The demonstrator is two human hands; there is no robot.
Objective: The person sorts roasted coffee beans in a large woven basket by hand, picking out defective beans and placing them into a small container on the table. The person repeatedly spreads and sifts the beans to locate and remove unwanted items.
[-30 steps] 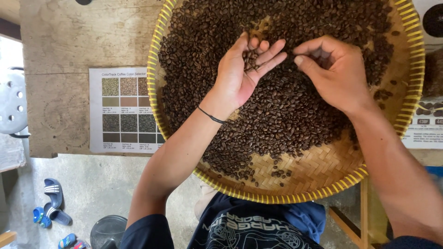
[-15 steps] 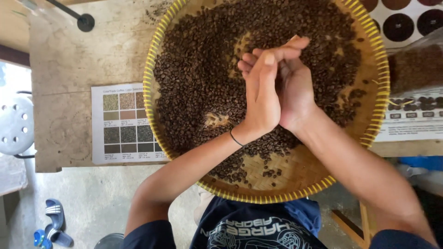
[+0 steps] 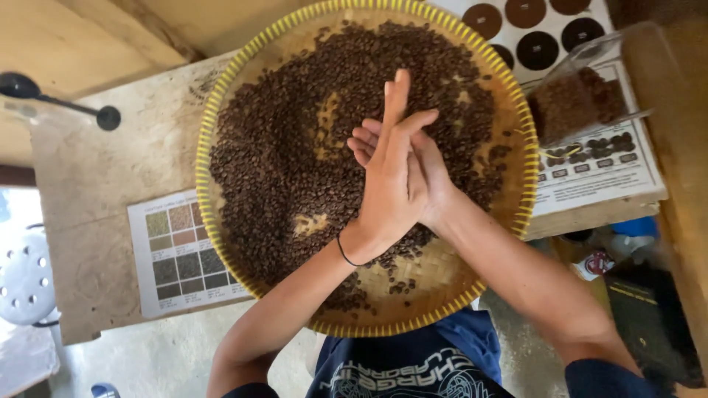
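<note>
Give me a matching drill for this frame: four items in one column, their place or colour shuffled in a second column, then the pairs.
Items:
1. woven tray
2. left hand
3. colour chart sheet
4. clear container of beans

Descriptions:
A. on the table, left of the tray
B. right of the tray, on a printed sheet
C. yellow rim, holds coffee beans
D. pressed against the right hand, over the beans

Pairs: 1-C, 2-D, 3-A, 4-B
</note>
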